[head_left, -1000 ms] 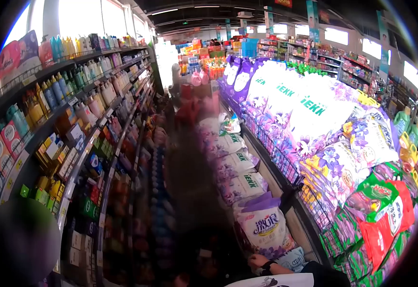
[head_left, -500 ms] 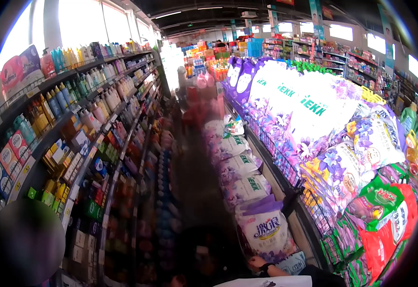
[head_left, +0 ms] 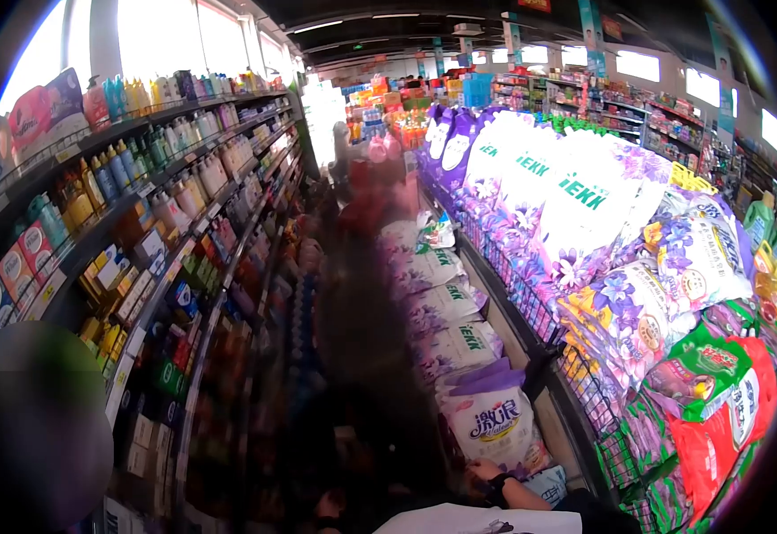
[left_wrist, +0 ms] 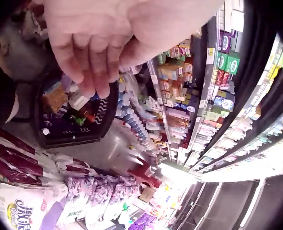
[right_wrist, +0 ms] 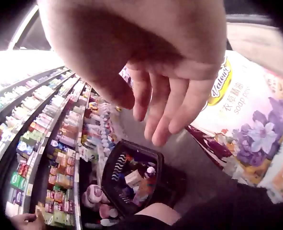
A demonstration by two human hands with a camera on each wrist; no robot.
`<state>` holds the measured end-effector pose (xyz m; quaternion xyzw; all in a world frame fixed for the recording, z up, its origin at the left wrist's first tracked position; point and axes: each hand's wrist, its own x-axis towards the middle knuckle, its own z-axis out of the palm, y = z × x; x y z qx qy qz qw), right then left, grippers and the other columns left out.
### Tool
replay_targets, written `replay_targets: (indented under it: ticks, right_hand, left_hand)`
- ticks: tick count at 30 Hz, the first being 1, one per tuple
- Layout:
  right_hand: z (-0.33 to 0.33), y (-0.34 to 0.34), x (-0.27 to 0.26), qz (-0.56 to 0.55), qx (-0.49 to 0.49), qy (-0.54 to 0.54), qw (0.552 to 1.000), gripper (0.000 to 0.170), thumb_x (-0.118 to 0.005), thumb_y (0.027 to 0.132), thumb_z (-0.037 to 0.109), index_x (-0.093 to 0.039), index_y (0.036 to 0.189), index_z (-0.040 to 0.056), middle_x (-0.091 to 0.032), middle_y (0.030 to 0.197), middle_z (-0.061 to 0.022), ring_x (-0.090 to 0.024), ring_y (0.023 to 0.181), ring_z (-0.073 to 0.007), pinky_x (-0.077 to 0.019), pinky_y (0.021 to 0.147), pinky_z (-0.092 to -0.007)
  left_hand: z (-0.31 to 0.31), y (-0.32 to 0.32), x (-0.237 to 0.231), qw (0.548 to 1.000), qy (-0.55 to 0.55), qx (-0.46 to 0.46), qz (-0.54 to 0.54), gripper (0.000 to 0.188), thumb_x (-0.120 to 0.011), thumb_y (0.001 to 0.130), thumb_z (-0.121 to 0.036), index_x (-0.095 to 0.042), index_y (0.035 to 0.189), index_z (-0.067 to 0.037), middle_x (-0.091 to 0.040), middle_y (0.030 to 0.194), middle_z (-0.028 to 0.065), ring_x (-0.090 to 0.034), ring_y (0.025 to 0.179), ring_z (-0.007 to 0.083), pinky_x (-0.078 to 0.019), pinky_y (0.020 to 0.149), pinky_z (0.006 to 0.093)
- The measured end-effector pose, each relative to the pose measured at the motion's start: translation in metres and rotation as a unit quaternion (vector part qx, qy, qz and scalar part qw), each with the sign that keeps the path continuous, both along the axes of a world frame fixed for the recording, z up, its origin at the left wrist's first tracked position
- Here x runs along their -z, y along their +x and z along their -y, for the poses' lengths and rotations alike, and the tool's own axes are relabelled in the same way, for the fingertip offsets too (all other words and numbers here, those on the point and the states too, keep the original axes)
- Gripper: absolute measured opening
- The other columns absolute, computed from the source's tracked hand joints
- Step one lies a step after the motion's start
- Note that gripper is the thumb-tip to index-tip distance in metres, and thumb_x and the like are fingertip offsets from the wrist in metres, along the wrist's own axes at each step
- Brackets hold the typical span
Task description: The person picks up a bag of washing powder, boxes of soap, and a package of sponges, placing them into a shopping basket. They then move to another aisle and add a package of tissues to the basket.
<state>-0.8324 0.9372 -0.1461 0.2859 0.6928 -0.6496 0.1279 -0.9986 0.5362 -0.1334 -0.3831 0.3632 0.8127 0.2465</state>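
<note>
My left hand (left_wrist: pixel 96 40) hangs with loosely bent fingers and nothing in them. In the left wrist view it overlaps a black shopping basket (left_wrist: pixel 74 140) on the floor, which holds several small packed goods. My right hand (right_wrist: pixel 151 72), also holding nothing, has its fingers relaxed and slightly spread. Beside it stands a large white soap powder bag (right_wrist: pixel 249 103) with purple flowers; in the head view this right hand (head_left: pixel 483 472) is at the bag's lower edge. My left hand (head_left: pixel 330 505) is dim at the bottom of the head view.
Tall shelves of bottles and boxes (head_left: pixel 161 214) line the left side. On the right, a wire rack (head_left: pixel 522 294) is piled with detergent bags, and more white bags (head_left: pixel 459 343) stand along its foot. The dark aisle floor (head_left: pixel 366 329) runs between them.
The head view has shifted slightly. Both hands sit a little higher in it than half a second ago; neither has taken hold of anything.
</note>
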Motion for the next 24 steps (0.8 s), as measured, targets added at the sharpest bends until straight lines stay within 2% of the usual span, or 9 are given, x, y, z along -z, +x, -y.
replay_targets:
  ticks: [1, 3, 5, 8, 11, 16, 21, 23, 24]
  right_hand:
    - [-0.002, -0.005, -0.002, -0.002, 0.000, -0.008, 1.000, 0.019, -0.047, 0.084, 0.014, -0.055, 0.095, 0.0005, -0.061, 0.079, -0.0092, -0.059, 0.069, -0.0176, -0.0477, 0.060, -0.0279]
    - [0.000, -0.019, -0.008, -0.001, -0.014, 0.009, 1.000, 0.019, -0.047, 0.084, 0.015, -0.055, 0.095, 0.0005, -0.061, 0.079, -0.0092, -0.059, 0.068, -0.0175, -0.0477, 0.060, -0.0280]
    - [0.002, -0.032, -0.008, 0.011, -0.040, 0.028, 0.999, 0.020, -0.047, 0.084, 0.016, -0.055, 0.094, 0.0004, -0.061, 0.079, -0.0092, -0.059, 0.068, -0.0174, -0.0477, 0.059, -0.0281]
    - [0.007, -0.068, -0.012, -0.020, -0.162, 0.042, 0.986, 0.022, -0.048, 0.084, 0.017, -0.055, 0.095, -0.0003, -0.062, 0.079, -0.0096, -0.060, 0.070, -0.0183, -0.0478, 0.061, -0.0285]
    - [0.039, -0.111, -0.070, -0.030, -0.162, 0.050, 0.985, 0.019, -0.046, 0.082, 0.010, -0.053, 0.094, -0.0035, -0.060, 0.077, -0.0100, -0.058, 0.066, -0.0160, -0.0465, 0.058, -0.0273]
    - [0.084, -0.203, -0.042, -0.030, -0.267, 0.015, 0.963, 0.022, -0.051, 0.081, 0.016, -0.055, 0.093, -0.0015, -0.060, 0.077, -0.0081, -0.057, 0.067, -0.0156, -0.0469, 0.060, -0.0262]
    - [0.153, -0.300, -0.070, -0.081, -0.341, -0.005, 0.937, 0.021, -0.052, 0.081, 0.016, -0.055, 0.093, -0.0016, -0.059, 0.078, -0.0078, -0.057, 0.068, -0.0153, -0.0463, 0.061, -0.0261]
    - [0.181, -0.343, -0.080, -0.185, -0.389, 0.099, 0.897, 0.022, -0.052, 0.079, 0.016, -0.055, 0.091, -0.0017, -0.059, 0.081, -0.0155, -0.058, 0.075, -0.0240, -0.0450, 0.066, -0.0312]
    - [0.196, -0.362, -0.091, -0.193, -0.389, 0.081, 0.897, 0.021, -0.052, 0.079, 0.014, -0.055, 0.091, -0.0021, -0.059, 0.081, -0.0164, -0.058, 0.077, -0.0258, -0.0448, 0.067, -0.0319]
  left_hand:
    - [0.007, 0.002, 0.004, 1.000, -0.001, -0.008, 0.003, 0.021, -0.044, 0.083, -0.024, -0.056, 0.077, -0.008, -0.057, 0.070, 0.0069, -0.055, 0.065, 0.0228, -0.0432, 0.053, 0.0309]
    - [0.018, 0.009, 0.010, 0.992, 0.023, 0.053, -0.114, 0.019, -0.047, 0.082, -0.025, -0.057, 0.076, -0.010, -0.058, 0.067, 0.0051, -0.055, 0.060, 0.0194, -0.0427, 0.050, 0.0281]
    - [0.013, 0.013, -0.007, 0.996, -0.031, -0.016, -0.084, 0.019, -0.047, 0.082, -0.025, -0.057, 0.074, -0.011, -0.058, 0.066, 0.0034, -0.055, 0.058, 0.0172, -0.0435, 0.050, 0.0265]
    - [0.028, 0.010, -0.006, 0.994, 0.018, -0.062, -0.087, 0.019, -0.046, 0.082, -0.021, -0.058, 0.077, -0.007, -0.060, 0.071, 0.0057, -0.057, 0.064, 0.0184, -0.0478, 0.058, 0.0279]
    - [0.033, 0.006, -0.037, 0.984, 0.040, -0.154, -0.080, 0.019, -0.045, 0.084, -0.018, -0.057, 0.085, -0.003, -0.060, 0.081, 0.0080, -0.058, 0.074, 0.0188, -0.0488, 0.068, 0.0294]
    - [0.076, -0.017, -0.024, 0.967, -0.033, -0.205, -0.148, 0.021, -0.048, 0.083, -0.020, -0.054, 0.095, -0.004, -0.061, 0.088, 0.0083, -0.057, 0.079, 0.0223, -0.0467, 0.067, 0.0300]
    - [0.102, -0.061, -0.085, 0.956, -0.149, -0.204, -0.152, 0.022, -0.047, 0.085, -0.023, -0.053, 0.098, -0.007, -0.061, 0.091, 0.0066, -0.057, 0.079, 0.0185, -0.0453, 0.065, 0.0269]
    - [0.114, -0.091, -0.113, 0.941, -0.215, -0.160, -0.205, 0.023, -0.047, 0.085, -0.028, -0.053, 0.098, -0.009, -0.061, 0.090, 0.0049, -0.057, 0.078, 0.0158, -0.0437, 0.064, 0.0255]
    - [0.115, -0.108, -0.154, 0.942, -0.228, -0.148, -0.199, 0.024, -0.046, 0.086, -0.030, -0.054, 0.096, -0.009, -0.061, 0.090, 0.0043, -0.057, 0.078, 0.0150, -0.0427, 0.064, 0.0253]
